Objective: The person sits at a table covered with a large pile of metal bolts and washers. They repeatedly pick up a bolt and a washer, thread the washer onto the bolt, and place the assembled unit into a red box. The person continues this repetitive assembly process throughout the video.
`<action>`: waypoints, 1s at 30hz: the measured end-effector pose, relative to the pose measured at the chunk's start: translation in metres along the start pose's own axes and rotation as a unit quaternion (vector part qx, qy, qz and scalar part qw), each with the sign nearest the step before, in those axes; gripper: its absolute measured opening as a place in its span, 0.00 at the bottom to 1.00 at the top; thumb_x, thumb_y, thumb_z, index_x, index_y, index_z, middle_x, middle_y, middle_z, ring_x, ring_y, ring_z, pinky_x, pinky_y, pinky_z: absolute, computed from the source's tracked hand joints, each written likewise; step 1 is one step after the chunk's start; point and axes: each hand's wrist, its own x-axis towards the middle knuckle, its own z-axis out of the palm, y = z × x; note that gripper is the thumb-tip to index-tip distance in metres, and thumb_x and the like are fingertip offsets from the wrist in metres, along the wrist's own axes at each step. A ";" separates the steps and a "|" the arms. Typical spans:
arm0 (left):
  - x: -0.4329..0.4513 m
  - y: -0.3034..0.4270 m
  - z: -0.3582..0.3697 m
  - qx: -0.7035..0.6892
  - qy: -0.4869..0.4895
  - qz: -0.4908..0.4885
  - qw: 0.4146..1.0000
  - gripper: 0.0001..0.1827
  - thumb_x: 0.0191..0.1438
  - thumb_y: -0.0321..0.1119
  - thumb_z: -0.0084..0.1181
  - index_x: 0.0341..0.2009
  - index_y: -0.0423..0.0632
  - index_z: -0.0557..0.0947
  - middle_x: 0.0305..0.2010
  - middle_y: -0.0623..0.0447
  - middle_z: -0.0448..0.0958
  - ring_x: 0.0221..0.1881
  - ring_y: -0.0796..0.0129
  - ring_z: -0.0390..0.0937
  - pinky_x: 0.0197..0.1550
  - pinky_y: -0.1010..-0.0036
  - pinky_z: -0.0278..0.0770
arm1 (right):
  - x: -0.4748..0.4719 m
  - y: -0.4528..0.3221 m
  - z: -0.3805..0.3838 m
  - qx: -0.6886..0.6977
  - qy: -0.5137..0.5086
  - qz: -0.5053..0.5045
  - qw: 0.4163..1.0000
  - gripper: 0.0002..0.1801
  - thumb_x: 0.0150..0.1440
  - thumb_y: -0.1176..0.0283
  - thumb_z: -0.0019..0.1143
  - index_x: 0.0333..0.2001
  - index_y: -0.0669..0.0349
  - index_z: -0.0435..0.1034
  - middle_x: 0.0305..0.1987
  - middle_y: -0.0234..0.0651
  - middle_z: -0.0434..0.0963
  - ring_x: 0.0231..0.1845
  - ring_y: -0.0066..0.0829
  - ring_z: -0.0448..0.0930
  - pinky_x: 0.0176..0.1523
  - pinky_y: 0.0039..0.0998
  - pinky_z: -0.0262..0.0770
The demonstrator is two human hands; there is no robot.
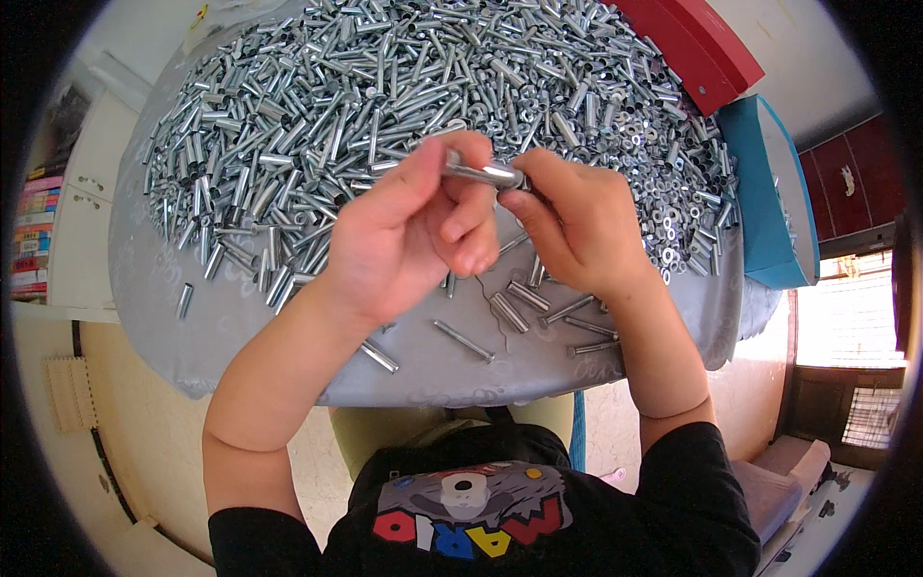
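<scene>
Between my two hands, above the table, is a shiny metal sleeve anchor (490, 173), tilted slightly down to the right. My left hand (425, 209) pinches its left end between thumb and forefinger, the other fingers curled loosely below. At its right end, the thumb and forefinger of my right hand (570, 209) grip the tip, where a small part, perhaps a nut, partly shows. Under the hands lie loose metal sleeves (510, 311) and several bolts (464, 341) with flared heads. Behind them spreads a large heap of bolts, sleeves, nuts and washers (404, 79).
A grey cloth covers the table (433, 382). At the heap's right side are many nuts and washers (668, 234). A red metal box or tray (699, 50) stands at the back right, beside a blue container (764, 195) with metal parts inside.
</scene>
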 end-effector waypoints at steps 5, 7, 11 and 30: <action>-0.002 -0.001 0.004 0.051 0.033 0.022 0.998 0.12 0.57 0.47 0.31 0.29 0.55 0.62 0.16 0.61 0.54 0.17 0.73 0.60 0.24 0.76 0.61 | 0.000 0.005 -0.003 -0.026 -0.027 -0.041 0.998 0.12 0.46 0.64 0.51 0.23 0.59 0.60 0.14 0.36 0.64 0.16 0.38 0.69 0.18 0.32 0.61; 0.000 0.000 0.001 0.014 0.034 0.021 0.999 0.11 0.57 0.46 0.31 0.28 0.55 0.61 0.16 0.61 0.54 0.16 0.74 0.60 0.23 0.77 0.61 | 0.000 0.003 -0.004 -0.022 -0.018 -0.045 0.999 0.13 0.46 0.62 0.52 0.24 0.59 0.62 0.14 0.35 0.65 0.16 0.38 0.69 0.18 0.32 0.61; 0.000 0.004 -0.007 -0.057 0.009 0.028 0.998 0.11 0.57 0.43 0.30 0.28 0.52 0.61 0.17 0.60 0.56 0.20 0.70 0.64 0.28 0.73 0.64 | -0.001 0.002 -0.005 0.005 0.017 -0.011 1.000 0.15 0.43 0.60 0.55 0.29 0.58 0.66 0.15 0.34 0.67 0.15 0.36 0.69 0.17 0.30 0.61; 0.001 -0.002 -0.004 -0.031 0.038 0.033 0.998 0.11 0.57 0.42 0.34 0.26 0.53 0.61 0.17 0.61 0.53 0.18 0.74 0.60 0.26 0.76 0.61 | -0.003 -0.010 0.000 0.153 0.004 0.124 0.980 0.10 0.51 0.67 0.47 0.24 0.63 0.64 0.11 0.38 0.64 0.13 0.38 0.67 0.17 0.31 0.58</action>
